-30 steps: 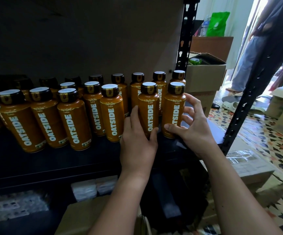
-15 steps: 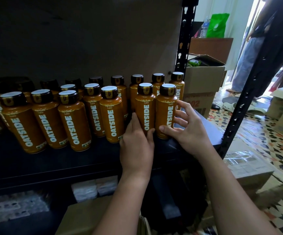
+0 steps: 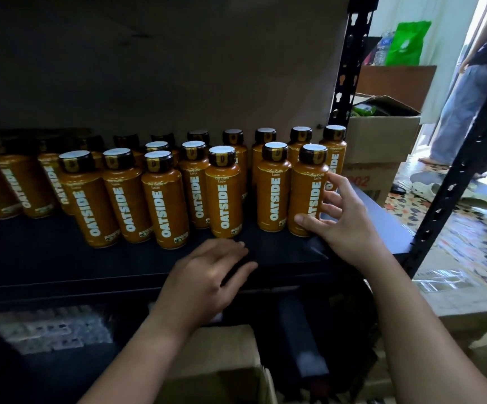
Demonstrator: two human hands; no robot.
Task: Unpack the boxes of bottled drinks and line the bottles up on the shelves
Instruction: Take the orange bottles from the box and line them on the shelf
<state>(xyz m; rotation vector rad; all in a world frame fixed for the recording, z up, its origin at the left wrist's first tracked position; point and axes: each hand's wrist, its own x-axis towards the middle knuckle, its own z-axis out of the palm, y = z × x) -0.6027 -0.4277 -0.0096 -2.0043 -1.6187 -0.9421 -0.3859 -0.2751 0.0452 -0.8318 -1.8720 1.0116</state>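
Several orange OATSIDE bottles (image 3: 224, 196) with black caps stand in rows on the black shelf (image 3: 61, 263). My right hand (image 3: 344, 220) holds the rightmost front bottle (image 3: 306, 196), thumb low on its front and fingers curved round its right side. The bottle stands upright on the shelf beside another front bottle (image 3: 274, 191). My left hand (image 3: 207, 275) is drawn back to the shelf's front edge, fingers loosely bent, holding nothing. An open cardboard box (image 3: 221, 363) sits below the shelf between my forearms.
Black slotted shelf posts stand at the back right (image 3: 350, 53) and front right (image 3: 454, 185). Beyond them are stacked cardboard boxes (image 3: 382, 135), a green bag (image 3: 405, 42) and a person standing (image 3: 463, 106) by the doorway. A plastic-wrapped carton (image 3: 454, 301) lies on the patterned floor.
My left hand let go of the second bottle from the right and pulled back to the shelf's front edge. My right hand stayed on the rightmost bottle, now closer to the row.
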